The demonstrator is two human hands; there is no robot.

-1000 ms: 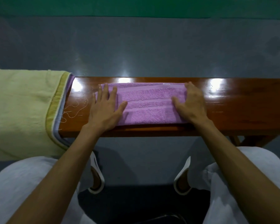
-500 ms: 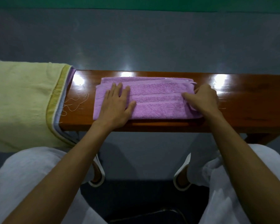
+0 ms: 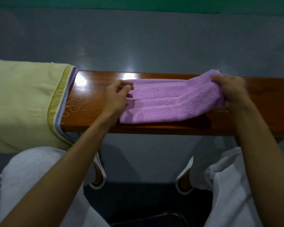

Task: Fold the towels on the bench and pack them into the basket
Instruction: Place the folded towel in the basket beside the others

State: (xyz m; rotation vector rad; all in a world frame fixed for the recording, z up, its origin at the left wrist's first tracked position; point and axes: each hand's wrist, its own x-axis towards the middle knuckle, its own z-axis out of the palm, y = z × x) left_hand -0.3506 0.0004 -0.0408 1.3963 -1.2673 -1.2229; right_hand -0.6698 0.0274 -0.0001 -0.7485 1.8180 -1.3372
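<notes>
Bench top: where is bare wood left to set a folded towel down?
Two bench patches are bare: one between the yellow towel pile and the left hand, with loose threads, and one right of the right hand. The middle is crowded: the purple towel lies there, a hand at each end.

We're in a dim room, colours muted and the bottom edge sinking almost to black. Light from above hits the glossy surface [image 3: 154, 128] and throws two white glare patches, one at its left end, one on the far edge near the middle. Fainter sheen shows on the grey floor [image 3: 138, 46] behind. The purple towel [image 3: 162, 104] drops a dark shadow on the wood below its raised right end. The right hand [image 3: 231, 90] is smeared with motion blur, while the left hand [image 3: 118, 95] reads slightly crisper. Fine detail is soft all over.
</notes>
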